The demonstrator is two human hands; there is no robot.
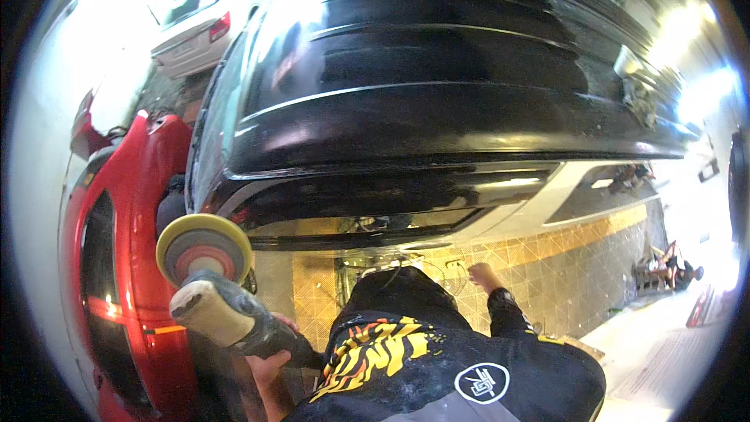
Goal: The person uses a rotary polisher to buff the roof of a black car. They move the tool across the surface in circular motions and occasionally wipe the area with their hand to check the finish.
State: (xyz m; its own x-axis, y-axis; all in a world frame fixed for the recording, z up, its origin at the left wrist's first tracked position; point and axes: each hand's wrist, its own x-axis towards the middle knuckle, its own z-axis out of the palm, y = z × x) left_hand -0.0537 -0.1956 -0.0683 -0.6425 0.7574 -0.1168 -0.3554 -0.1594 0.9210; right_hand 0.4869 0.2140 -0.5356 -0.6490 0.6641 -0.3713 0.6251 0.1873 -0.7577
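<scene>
My left hand (269,365) is wrapped around the dark handle of an electric car polisher (215,314) at the lower left. The polisher has a worn beige head cover and a round yellow-edged pad (244,244). It is tilted, its pad raised beside the front corner of a dark car (437,101) and apart from the roof as far as I can see. My right hand (484,277) is out to the right of my body, below the car's side windows, fingers curled. Whether anything is in it is too small to tell. The roof is glossy black, ribbed, with dusty patches.
A red car (141,281) stands close on the left, and a white car (191,27) is at the far left. A pale cloth-like bundle (639,86) lies on the roof's right end. Yellowish floor tiles (547,266) run along the car. A small cluttered stand (664,272) is at right.
</scene>
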